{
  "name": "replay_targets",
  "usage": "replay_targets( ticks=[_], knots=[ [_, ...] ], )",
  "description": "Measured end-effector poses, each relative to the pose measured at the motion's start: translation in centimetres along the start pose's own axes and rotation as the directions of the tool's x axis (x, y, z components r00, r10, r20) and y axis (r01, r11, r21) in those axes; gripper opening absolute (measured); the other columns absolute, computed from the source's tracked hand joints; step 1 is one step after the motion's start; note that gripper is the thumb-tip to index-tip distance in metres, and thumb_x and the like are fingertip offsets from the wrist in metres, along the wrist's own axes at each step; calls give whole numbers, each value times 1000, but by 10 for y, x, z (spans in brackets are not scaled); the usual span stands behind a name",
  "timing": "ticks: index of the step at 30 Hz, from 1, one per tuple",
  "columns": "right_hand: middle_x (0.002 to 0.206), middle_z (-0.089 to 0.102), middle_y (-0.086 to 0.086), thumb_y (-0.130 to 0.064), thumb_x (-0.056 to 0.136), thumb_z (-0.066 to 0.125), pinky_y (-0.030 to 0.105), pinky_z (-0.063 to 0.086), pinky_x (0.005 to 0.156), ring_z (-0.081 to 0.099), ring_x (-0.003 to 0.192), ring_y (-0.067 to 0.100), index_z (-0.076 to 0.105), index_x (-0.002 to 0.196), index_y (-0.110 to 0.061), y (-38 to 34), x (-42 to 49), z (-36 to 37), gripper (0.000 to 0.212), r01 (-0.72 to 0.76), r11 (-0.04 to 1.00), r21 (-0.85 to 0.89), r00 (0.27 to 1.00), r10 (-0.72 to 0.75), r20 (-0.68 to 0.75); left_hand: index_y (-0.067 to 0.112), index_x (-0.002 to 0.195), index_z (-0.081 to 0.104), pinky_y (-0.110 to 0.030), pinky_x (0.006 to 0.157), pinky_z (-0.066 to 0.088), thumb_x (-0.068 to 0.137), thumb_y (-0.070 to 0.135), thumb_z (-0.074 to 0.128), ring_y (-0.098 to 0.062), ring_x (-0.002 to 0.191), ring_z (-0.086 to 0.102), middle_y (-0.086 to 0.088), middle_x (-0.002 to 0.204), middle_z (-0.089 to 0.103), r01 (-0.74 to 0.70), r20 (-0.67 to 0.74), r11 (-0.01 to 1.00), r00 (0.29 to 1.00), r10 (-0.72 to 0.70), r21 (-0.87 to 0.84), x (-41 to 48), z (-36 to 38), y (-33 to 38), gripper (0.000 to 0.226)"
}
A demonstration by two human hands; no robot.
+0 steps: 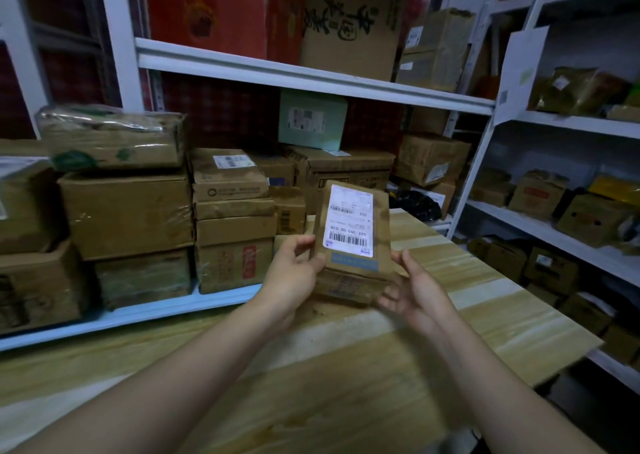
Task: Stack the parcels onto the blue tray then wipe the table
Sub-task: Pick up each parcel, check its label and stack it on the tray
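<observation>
A small brown cardboard parcel [351,231] with a white barcode label and a pale blue strip is held upright above the wooden table [346,377]. My left hand [294,273] grips its lower left edge, thumb on the front. My right hand [415,290] cups its lower right corner with fingers spread underneath. No blue tray is visible in this view.
Many taped cardboard boxes [128,211] are stacked on a pale shelf board [138,311] just behind the table. White metal racking [485,162] with more boxes runs along the right side. The table's right corner [595,344] ends near that racking.
</observation>
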State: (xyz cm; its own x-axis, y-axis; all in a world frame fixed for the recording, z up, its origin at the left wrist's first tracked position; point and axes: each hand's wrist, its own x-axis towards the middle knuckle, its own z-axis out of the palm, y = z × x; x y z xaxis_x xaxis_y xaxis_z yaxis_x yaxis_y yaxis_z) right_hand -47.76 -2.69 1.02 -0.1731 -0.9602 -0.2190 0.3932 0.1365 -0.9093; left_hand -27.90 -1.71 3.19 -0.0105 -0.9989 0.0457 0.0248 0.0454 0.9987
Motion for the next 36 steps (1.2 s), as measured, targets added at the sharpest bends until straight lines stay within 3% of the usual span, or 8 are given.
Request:
replay_targets(
  ticks=[4, 7, 15, 19, 25, 30, 33, 36],
  knots=[
    [103, 71, 6, -42, 104, 41, 47, 48, 95, 66, 90, 23, 64, 102, -22, 5, 1, 5, 30, 58, 994, 92, 998, -59, 6, 22, 120, 54, -36, 107, 44, 93, 2, 58, -10, 119, 57, 0, 129, 61, -51, 14, 998, 999, 52, -33, -9, -9, 2, 34],
    [98, 69, 5, -40, 104, 41, 40, 49, 81, 64, 91, 22, 61, 95, -20, 7, 1, 7, 29, 84, 985, 152, 996, -88, 18, 22, 120, 53, -37, 107, 45, 90, -2, 59, -10, 120, 55, 1, 128, 61, -78, 24, 997, 997, 78, -11, -13, -15, 4, 39],
    [97, 67, 3, -36, 102, 46, 41, 47, 88, 63, 90, 20, 61, 86, -20, 13, 0, 8, 27, 128, 970, 206, 988, -142, 56, 24, 125, 53, -30, 105, 44, 84, -13, 61, -5, 119, 53, 9, 126, 58, -156, 9, 986, 988, 156, 51, -20, -22, 2, 56],
    [98, 67, 5, -35, 103, 46, 46, 45, 99, 64, 93, 21, 60, 90, -19, 11, -2, 9, 25, 154, 966, 207, 983, -171, 66, 30, 125, 51, -26, 102, 45, 85, -14, 59, 3, 112, 52, 14, 124, 57, -178, 24, 982, 984, 177, 64, -22, -21, 1, 60],
    [103, 68, 7, -32, 103, 47, 39, 50, 87, 63, 96, 22, 64, 100, -16, 11, -3, 9, 24, 174, 959, 224, 978, -194, 71, 32, 125, 57, -18, 86, 44, 89, -8, 57, -6, 122, 49, 9, 127, 58, -141, 16, 987, 990, 140, 72, -20, -17, 1, 53],
    [103, 70, 4, -33, 97, 56, 36, 49, 78, 63, 89, 18, 66, 111, -17, 14, -2, 7, 24, 191, 963, 190, 975, -208, 76, 38, 118, 59, -29, 103, 42, 91, -5, 54, -6, 125, 46, 9, 124, 55, -134, 9, 984, 991, 134, 117, -20, -16, -1, 50],
    [106, 70, 4, -38, 91, 61, 44, 49, 88, 63, 94, 19, 63, 121, -18, 15, -3, 7, 37, 186, 968, 165, 975, -203, 87, 32, 125, 59, -1, 75, 43, 93, -5, 52, 16, 98, 54, 9, 128, 53, -140, 15, 984, 990, 139, 109, -20, -16, 1, 49],
    [111, 71, 4, -44, 87, 60, 51, 46, 98, 64, 101, 22, 64, 120, -19, 15, -5, 7, 42, 171, 967, 191, 977, -191, 95, 26, 129, 58, 5, 56, 38, 95, -4, 50, 30, 70, 51, 12, 120, 55, -125, 10, 989, 992, 125, 82, -18, -16, 0, 47]
  ],
)
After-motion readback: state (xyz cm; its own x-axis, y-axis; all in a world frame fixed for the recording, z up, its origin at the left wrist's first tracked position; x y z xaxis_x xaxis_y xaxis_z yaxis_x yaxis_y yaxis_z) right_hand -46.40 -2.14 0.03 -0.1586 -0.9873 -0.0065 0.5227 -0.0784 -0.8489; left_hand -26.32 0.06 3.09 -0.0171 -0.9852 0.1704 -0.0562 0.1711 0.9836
